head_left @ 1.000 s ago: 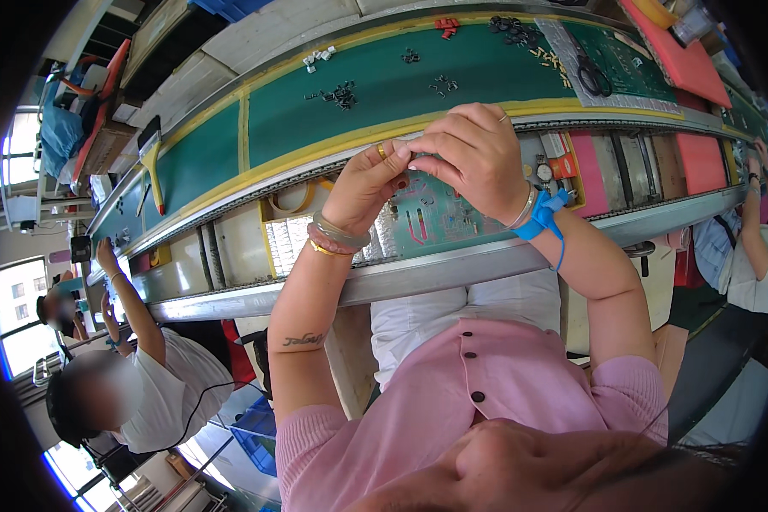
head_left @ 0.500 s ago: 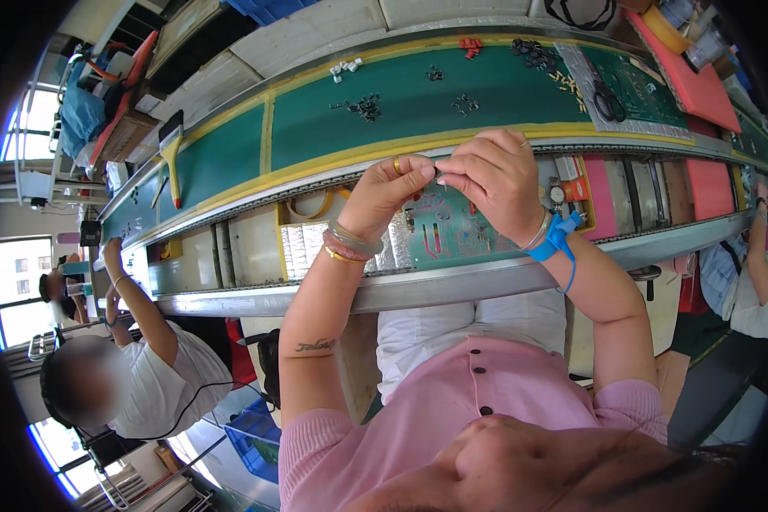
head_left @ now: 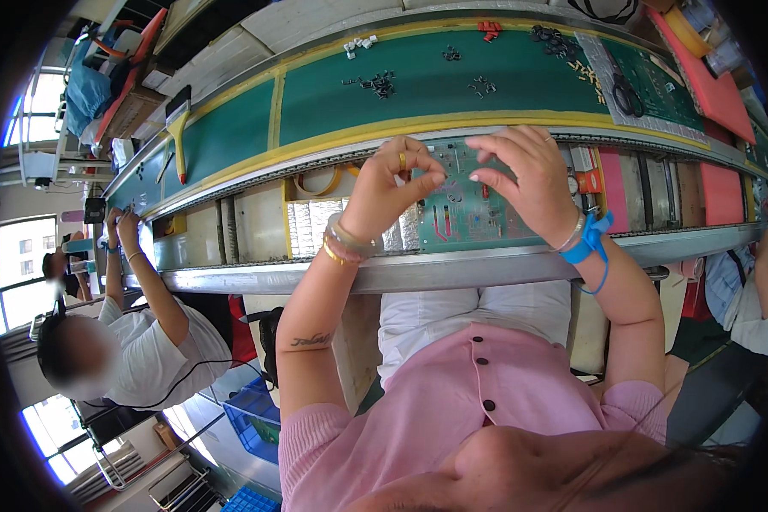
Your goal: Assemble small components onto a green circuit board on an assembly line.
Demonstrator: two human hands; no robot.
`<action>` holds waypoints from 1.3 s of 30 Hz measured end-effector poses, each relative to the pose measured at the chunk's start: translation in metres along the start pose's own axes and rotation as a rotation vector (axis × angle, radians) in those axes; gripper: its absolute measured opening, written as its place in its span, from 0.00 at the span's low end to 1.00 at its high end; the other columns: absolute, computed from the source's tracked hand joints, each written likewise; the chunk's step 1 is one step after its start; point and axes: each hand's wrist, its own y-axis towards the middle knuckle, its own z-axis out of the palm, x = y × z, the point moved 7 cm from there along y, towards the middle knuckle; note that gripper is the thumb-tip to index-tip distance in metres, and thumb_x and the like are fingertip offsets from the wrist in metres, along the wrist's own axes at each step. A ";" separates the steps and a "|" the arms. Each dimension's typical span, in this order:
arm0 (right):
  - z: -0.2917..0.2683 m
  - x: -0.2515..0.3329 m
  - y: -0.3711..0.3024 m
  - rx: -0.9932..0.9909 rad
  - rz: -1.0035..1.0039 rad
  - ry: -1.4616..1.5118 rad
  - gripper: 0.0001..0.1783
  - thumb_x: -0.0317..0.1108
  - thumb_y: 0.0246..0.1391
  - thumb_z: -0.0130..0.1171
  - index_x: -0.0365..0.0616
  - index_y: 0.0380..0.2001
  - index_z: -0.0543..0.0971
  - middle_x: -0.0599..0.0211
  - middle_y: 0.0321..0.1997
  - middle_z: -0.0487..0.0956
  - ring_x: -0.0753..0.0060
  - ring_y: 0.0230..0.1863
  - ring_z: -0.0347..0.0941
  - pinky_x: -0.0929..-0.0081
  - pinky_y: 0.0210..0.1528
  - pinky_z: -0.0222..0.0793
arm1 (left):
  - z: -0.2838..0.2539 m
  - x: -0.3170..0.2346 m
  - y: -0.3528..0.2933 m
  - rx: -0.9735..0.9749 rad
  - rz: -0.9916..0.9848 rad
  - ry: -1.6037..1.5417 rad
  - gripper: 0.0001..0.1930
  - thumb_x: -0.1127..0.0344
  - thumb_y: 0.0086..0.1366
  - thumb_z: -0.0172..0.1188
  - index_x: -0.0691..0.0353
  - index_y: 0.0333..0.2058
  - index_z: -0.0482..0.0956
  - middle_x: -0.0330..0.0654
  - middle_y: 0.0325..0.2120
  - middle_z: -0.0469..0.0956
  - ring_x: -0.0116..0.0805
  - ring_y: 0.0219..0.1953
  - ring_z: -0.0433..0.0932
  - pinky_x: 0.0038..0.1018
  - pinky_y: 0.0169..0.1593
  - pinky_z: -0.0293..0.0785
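A green circuit board point(head_left: 497, 229) with small parts on it lies on the rail conveyor in front of me. Over its left part is my left hand point(head_left: 388, 189), thumb and forefinger pressed together; whatever sits between them is too small to make out. My right hand point(head_left: 529, 183) hovers above the board's right part, thumb and fingers apart, holding nothing I can see. A small red component point(head_left: 485, 190) stands on the board near that thumb.
On the green bench strip beyond lie black components point(head_left: 382, 84), white ones point(head_left: 360, 44), red ones point(head_left: 489, 32) and yellow ones point(head_left: 585, 74). Scissors point(head_left: 627, 94) rest farther right, a brush point(head_left: 177, 136) at left. A co-worker point(head_left: 166, 341) sits on the left.
My hands have come apart from their shared pinch above the board. The right hand has opened and shifted right; more of the board shows between them.
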 end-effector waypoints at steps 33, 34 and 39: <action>0.018 -0.052 -0.046 0.314 0.305 0.039 0.05 0.34 0.47 0.61 0.46 0.25 0.76 0.70 0.23 0.74 0.68 0.24 0.72 0.71 0.26 0.66 | 0.048 -0.010 -0.050 -0.121 0.387 1.204 0.06 0.68 0.42 0.66 0.54 0.24 0.82 0.34 0.32 0.70 0.37 0.43 0.67 0.33 0.46 0.64; 0.018 -0.052 -0.046 0.314 0.300 0.039 0.05 0.34 0.47 0.61 0.46 0.25 0.76 0.70 0.23 0.74 0.68 0.24 0.72 0.71 0.26 0.65 | 0.048 -0.010 -0.049 -0.109 0.384 1.203 0.06 0.68 0.42 0.66 0.54 0.24 0.82 0.34 0.32 0.70 0.37 0.44 0.67 0.33 0.47 0.64; 0.019 -0.053 -0.047 0.307 0.294 0.037 0.05 0.33 0.47 0.61 0.46 0.25 0.76 0.70 0.22 0.73 0.68 0.24 0.71 0.70 0.26 0.65 | 0.055 -0.014 -0.049 -0.067 0.453 1.218 0.07 0.71 0.44 0.65 0.57 0.27 0.80 0.37 0.31 0.71 0.42 0.40 0.68 0.35 0.44 0.64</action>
